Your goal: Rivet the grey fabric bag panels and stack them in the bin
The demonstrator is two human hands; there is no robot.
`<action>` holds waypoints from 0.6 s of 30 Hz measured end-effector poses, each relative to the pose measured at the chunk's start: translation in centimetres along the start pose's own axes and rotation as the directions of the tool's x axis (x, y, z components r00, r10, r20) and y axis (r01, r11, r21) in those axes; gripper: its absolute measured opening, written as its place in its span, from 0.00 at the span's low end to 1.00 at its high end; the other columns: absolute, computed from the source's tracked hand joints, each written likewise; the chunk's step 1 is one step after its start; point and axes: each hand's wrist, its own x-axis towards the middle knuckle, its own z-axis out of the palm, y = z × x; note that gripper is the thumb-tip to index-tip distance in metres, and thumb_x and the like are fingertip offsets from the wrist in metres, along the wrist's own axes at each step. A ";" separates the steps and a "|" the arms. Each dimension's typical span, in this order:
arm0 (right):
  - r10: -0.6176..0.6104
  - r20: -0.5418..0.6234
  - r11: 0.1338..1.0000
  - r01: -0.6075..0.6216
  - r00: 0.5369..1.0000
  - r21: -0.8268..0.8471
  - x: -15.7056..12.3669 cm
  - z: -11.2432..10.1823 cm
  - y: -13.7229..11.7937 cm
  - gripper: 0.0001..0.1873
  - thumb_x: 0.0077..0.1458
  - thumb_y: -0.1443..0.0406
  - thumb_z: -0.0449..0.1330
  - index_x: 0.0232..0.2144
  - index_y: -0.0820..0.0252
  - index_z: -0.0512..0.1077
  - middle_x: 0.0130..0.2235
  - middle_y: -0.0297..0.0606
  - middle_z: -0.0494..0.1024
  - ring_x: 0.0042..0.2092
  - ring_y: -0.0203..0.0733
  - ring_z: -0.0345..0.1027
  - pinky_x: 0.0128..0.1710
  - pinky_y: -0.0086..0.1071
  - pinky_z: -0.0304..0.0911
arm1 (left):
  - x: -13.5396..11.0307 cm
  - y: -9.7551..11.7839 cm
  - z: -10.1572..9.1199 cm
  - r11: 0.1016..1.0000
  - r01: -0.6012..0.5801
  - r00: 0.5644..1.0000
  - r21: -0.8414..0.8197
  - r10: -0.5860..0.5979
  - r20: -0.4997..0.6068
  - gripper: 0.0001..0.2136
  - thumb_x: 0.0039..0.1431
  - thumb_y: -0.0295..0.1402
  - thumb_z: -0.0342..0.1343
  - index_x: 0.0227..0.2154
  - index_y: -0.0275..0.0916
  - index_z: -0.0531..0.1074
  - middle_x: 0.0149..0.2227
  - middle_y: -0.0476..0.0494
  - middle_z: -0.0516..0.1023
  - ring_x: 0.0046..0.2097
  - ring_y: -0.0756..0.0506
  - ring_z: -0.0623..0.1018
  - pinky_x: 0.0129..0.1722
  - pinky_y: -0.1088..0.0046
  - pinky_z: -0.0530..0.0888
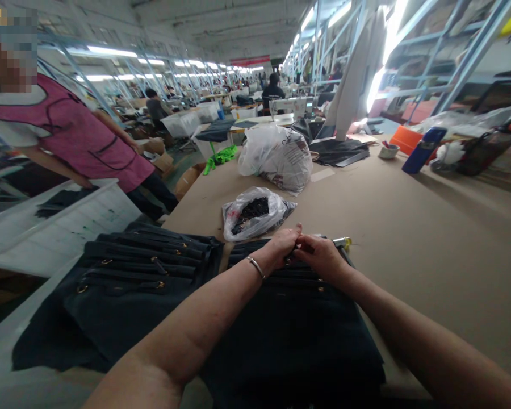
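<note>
My left hand (286,245) and my right hand (319,255) meet above a stack of dark fabric pieces (289,324) at the table's near side. The fingers of both are closed together; whatever small thing they pinch is hidden between them. A metal bangle circles my left wrist. Small gold-coloured metal fittings show along the layered edges of the stack. To its left lies a second dark stack (123,295) with similar fittings and zipper pulls. Just beyond my hands sits an open plastic bag (255,218) filled with small dark pieces. A yellow-ended object (343,242) lies beside my right hand.
A large stuffed plastic bag (276,159) stands farther back on the brown table (430,238). At right are a blue case (424,149), an orange object (406,138) and a small cup (388,151). A person in a pink apron (85,130) stands at left by white bins (68,227).
</note>
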 end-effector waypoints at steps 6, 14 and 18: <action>0.065 -0.227 0.993 -0.040 0.972 0.112 0.3 -0.6 0.2 0.12 0.56 0.58 0.53 0.29 0.61 0.69 0.24 0.34 0.71 0.28 0.36 0.63 0.29 0.29 0.59 | 0.0 -0.1 0.2 0.992 0.081 0.995 -0.099 -0.075 0.062 0.13 0.62 0.40 0.47 0.28 0.36 0.64 0.18 0.54 0.61 0.17 0.55 0.63 0.15 0.82 0.63; 0.335 -0.115 0.775 -0.204 0.935 0.598 -0.3 -2.7 0.8 0.19 0.48 0.52 0.58 0.31 0.57 0.56 0.27 0.31 0.71 0.23 0.35 0.66 0.22 0.29 0.64 | 0.1 -0.3 -0.8 0.999 0.035 0.988 -0.001 -0.034 0.152 0.12 0.62 0.37 0.50 0.25 0.37 0.60 0.16 0.56 0.58 0.14 0.55 0.63 0.11 0.84 0.54; 0.343 -0.025 0.824 -0.288 0.939 0.487 -1.0 -3.0 2.2 0.14 0.47 0.57 0.57 0.32 0.60 0.62 0.20 0.26 0.64 0.17 0.29 0.55 0.15 0.24 0.50 | 0.3 -1.1 -0.2 0.985 -0.026 0.996 0.168 0.011 0.091 0.09 0.58 0.34 0.54 0.26 0.37 0.62 0.15 0.57 0.60 0.14 0.55 0.62 0.13 0.82 0.54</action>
